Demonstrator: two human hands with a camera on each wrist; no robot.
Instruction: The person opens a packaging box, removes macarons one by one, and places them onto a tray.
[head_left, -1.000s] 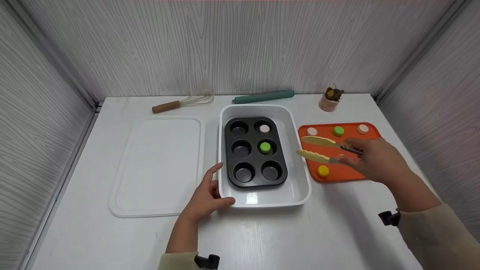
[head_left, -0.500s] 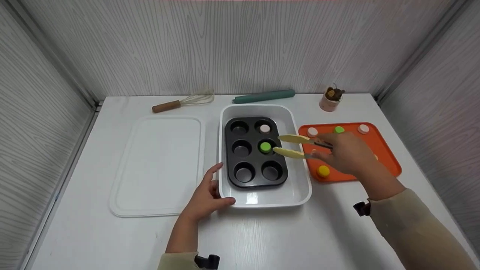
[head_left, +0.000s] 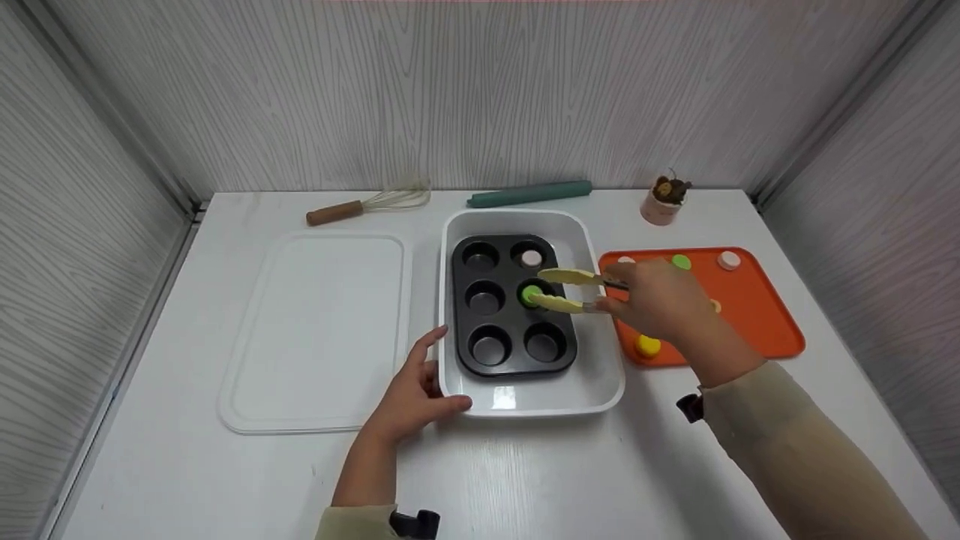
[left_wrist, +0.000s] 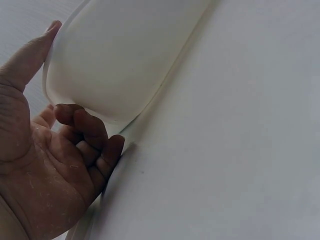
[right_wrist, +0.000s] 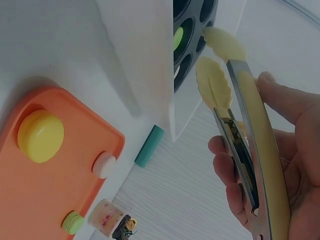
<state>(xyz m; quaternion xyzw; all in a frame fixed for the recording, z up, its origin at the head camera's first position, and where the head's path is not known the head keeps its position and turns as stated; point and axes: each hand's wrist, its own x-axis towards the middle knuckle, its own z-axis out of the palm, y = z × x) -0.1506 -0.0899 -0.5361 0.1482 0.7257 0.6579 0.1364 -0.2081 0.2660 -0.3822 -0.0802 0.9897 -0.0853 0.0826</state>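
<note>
White table bears a deep white container at the frame's centre, with a black 6-cup muffin tin inside. Since 1 second ago, the right hand, holding yellow-tipped tongs, has moved left from the orange tray; the work is now at the tin. Their 2 tips stand apart beside the green disc; contact I cannot tell. The left hand grips the container's lower left corner.

Whisk, green roll, pink pot with perhaps dried flowers
</note>
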